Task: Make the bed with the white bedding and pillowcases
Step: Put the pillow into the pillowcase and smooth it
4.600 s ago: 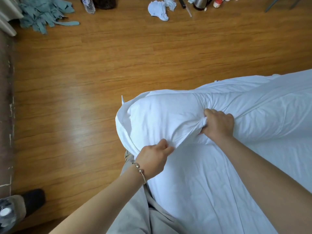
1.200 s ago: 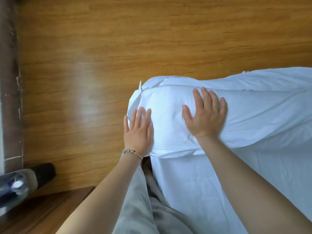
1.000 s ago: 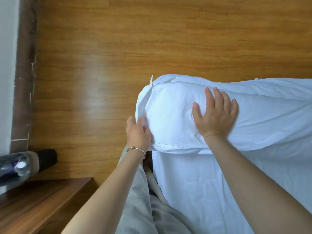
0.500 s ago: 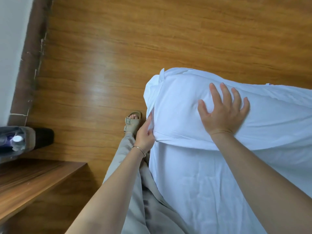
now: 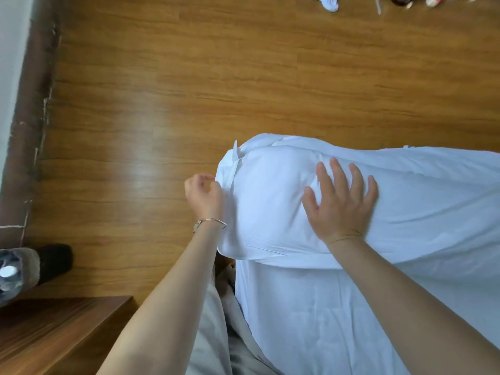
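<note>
Nightstand (image 5: 62,328) of dark wood at lower left, with a plastic bottle (image 5: 16,272) lying at its far edge; wooden floor (image 5: 189,90) beyond. Next along, left hand (image 5: 205,196), bracelet (image 5: 211,223) at the wrist: was up against the left end of the pillow (image 5: 270,201) with fingers curled. Could not tell whether those fingers pinched the loose fold of pillowcase (image 5: 230,169) or merely brushed it.

Pillow itself lay across the near corner of the bed, on the white sheet (image 5: 324,320), its left end jutting past the mattress edge over the floor. Further right, right hand (image 5: 341,204): lay flat on top of the pillow, fingers straight and spread, pressing down and gripping nothing.

Judged the step as squaring off the case's end. Saw the likeliest slip in that overhang: could tip or slide to the floor if tugged leftward while the pressing palm eased off. Might also leave the flap bunched or sticking out if pushed in carelessly. Could drag fresh creases into the sheet below if shoved sideways under that weight.
</note>
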Motion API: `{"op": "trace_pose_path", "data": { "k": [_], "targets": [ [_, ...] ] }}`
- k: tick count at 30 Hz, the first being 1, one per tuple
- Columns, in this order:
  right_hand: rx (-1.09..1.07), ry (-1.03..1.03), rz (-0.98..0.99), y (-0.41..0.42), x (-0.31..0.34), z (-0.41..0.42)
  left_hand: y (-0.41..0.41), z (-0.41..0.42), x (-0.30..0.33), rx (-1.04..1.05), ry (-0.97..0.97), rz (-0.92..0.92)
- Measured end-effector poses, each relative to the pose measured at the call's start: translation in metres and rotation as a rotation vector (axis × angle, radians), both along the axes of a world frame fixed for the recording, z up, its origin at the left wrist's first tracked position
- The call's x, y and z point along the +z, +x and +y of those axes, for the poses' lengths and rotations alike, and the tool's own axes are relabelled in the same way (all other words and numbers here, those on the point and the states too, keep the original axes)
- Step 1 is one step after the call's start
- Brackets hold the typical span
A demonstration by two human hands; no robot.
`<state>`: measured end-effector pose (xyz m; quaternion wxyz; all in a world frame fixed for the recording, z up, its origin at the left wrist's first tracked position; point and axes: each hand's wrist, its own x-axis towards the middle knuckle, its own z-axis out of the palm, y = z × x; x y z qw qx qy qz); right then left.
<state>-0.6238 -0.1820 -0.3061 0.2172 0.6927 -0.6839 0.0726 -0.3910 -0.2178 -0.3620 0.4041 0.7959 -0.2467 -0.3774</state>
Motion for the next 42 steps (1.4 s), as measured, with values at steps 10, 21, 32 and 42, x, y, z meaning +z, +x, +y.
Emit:
{"op": "trace_pose_path", "data": {
  "k": [10,21,32,42],
  "targets": [
    [-0.025,0.228,-0.096,0.016,0.017,-0.008,-0.079,0.006,0.0,-0.929,-0.227,-0.367],
    [-0.236,0.448,-0.037,0.025,0.016,-0.041,-0.056,-0.048,0.017,-0.703,-0.118,-0.092],
    [-0.231,0.434,-0.019,0.023,0.009,-0.047,-0.025,-0.114,-0.051,-1.132,0.057,0.02],
    [-0.207,0.389,0.003,0.024,0.011,-0.048,-0.038,-0.158,-0.105,-0.471,0.68,0.395]
  ]
}}
